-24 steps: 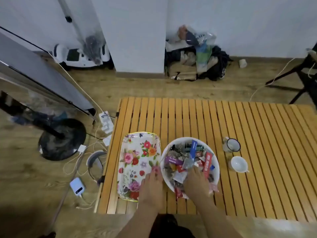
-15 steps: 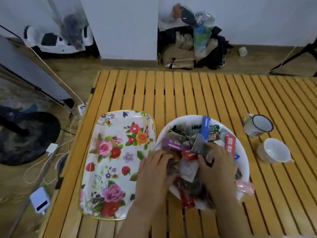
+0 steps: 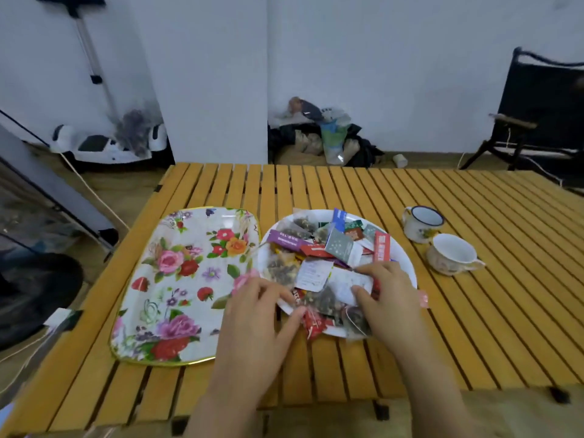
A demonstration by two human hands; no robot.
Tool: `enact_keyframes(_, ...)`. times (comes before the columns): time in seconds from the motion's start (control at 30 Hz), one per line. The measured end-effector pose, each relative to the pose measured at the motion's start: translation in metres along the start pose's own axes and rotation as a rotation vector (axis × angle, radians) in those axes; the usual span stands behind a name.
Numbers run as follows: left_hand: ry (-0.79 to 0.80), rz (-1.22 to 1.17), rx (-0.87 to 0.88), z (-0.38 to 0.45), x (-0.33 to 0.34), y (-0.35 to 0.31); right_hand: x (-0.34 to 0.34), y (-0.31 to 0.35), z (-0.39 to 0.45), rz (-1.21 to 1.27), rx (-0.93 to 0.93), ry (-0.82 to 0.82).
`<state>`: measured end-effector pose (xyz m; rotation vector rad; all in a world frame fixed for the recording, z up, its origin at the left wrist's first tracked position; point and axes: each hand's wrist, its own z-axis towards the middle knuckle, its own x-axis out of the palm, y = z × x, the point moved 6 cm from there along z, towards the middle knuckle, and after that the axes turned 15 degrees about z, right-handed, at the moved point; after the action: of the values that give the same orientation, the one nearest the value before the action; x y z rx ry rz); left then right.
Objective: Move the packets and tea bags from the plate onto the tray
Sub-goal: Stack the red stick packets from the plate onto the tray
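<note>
At the plate [image 3: 406,263], both hands have drawn nearer its front rim.

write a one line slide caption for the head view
Both hands reach into a white plate heaped with packets and tea bags, floral tray alongside.

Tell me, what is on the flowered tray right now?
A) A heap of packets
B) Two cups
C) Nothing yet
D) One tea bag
C: the tray shows only its flower print, while all the packets sit heaped on the white plate beside it, where both hands are working.
</note>
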<state>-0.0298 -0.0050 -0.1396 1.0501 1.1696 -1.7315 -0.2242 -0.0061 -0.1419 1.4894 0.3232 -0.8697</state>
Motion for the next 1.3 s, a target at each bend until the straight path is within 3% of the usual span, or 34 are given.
enact_keyframes(0.33,0.205,0.069,-0.21,0.011,0.021,-0.016,-0.009,0.0,0.036,0.051,0.195,-0.205)
enact_keyframes(0.63,0.319,0.104,-0.353,0.022,0.025,-0.031,-0.014,-0.035,0.05,0.189,0.316,-0.161)
enact_keyframes(0.8,0.293,-0.09,-0.402,0.021,0.028,-0.028,-0.012,-0.034,0.047,0.26,0.351,-0.152)
enact_keyframes(1.13,0.275,-0.583,-0.497,0.018,0.015,0.022,-0.046,-0.019,0.039,0.365,0.218,-0.399)
enact_keyframes(1.3,0.098,-0.663,-0.561,0.021,-0.003,0.057,-0.047,-0.013,0.034,0.61,0.238,-0.399)
